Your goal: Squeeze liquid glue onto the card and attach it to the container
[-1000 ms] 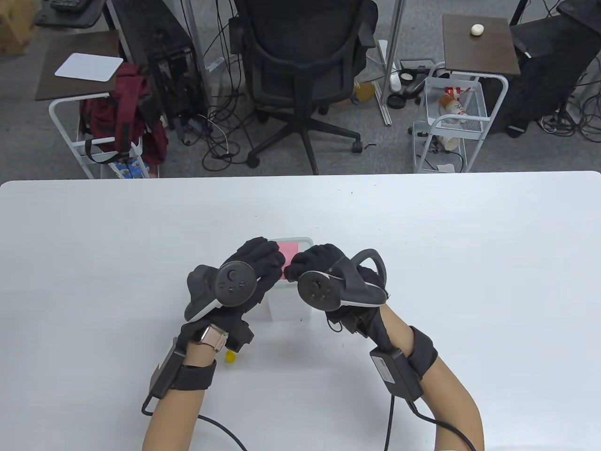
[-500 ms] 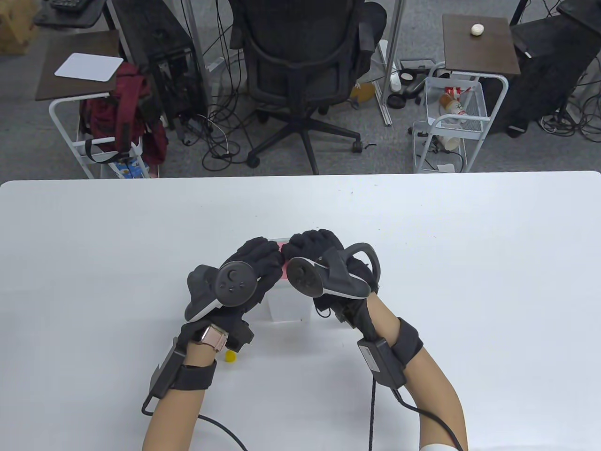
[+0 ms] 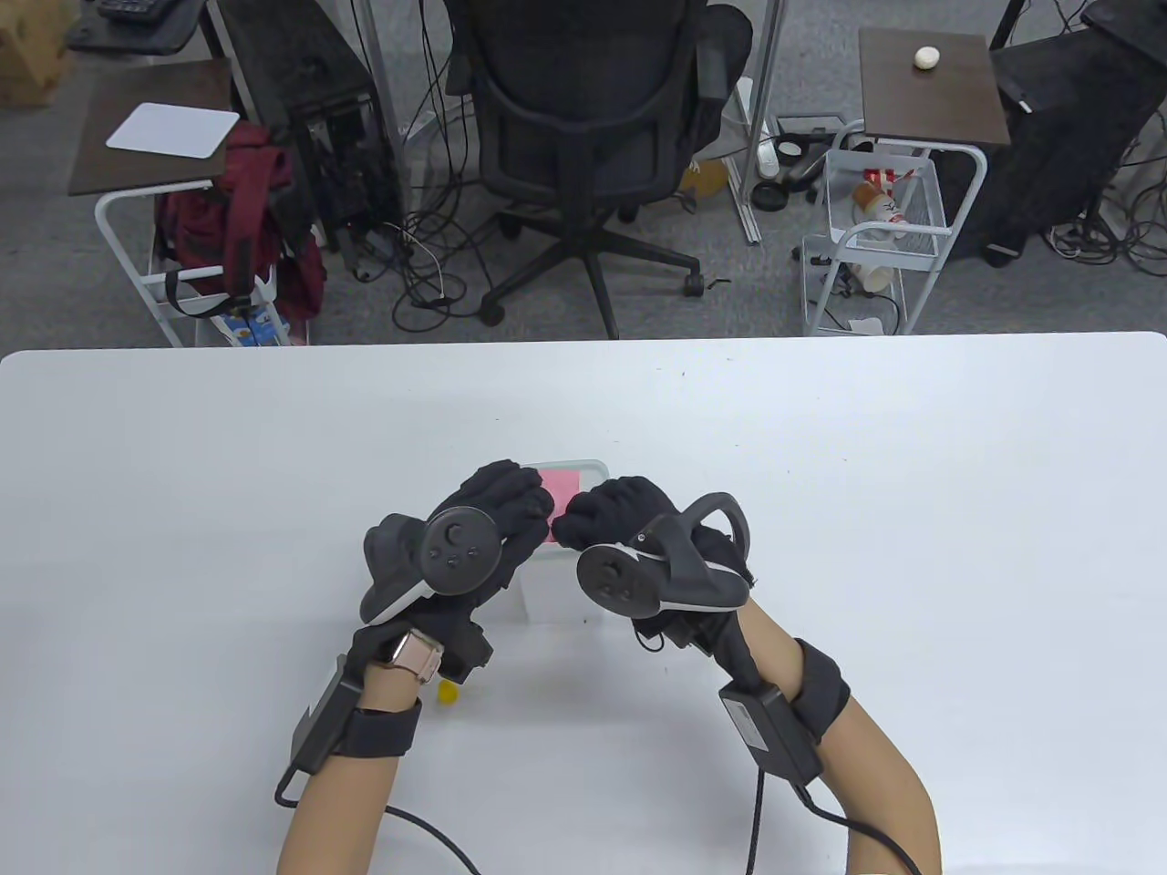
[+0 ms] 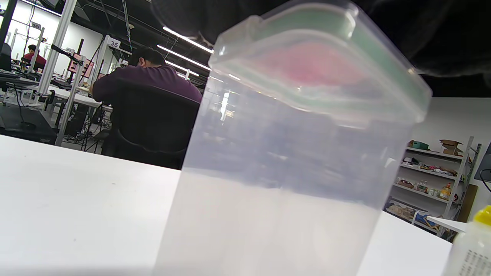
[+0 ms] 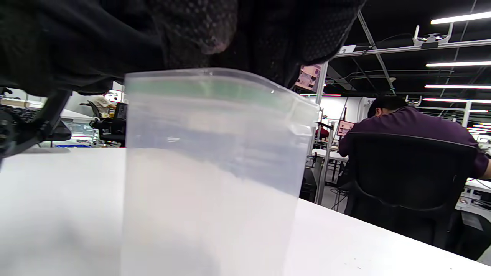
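Observation:
A tall clear plastic container (image 3: 563, 597) with a green-rimmed lid stands at mid-table. A pink card (image 3: 562, 483) lies on the lid and shows through it in the left wrist view (image 4: 307, 63). My left hand (image 3: 511, 510) wraps over the container's left top edge, with its fingers on the lid. My right hand (image 3: 615, 515) presses curled fingers on the card's right part. A glue bottle with a yellow cap (image 3: 447, 693) is mostly hidden under my left wrist. It also shows in the left wrist view (image 4: 473, 245).
The white table (image 3: 912, 510) stretches wide on both sides of the container. An office chair (image 3: 583, 137), side carts (image 3: 875, 228) and cables stand on the floor beyond the far edge.
My right hand slid forward over the card half a second ago and has come back toward me. The left hand and the container have not moved.

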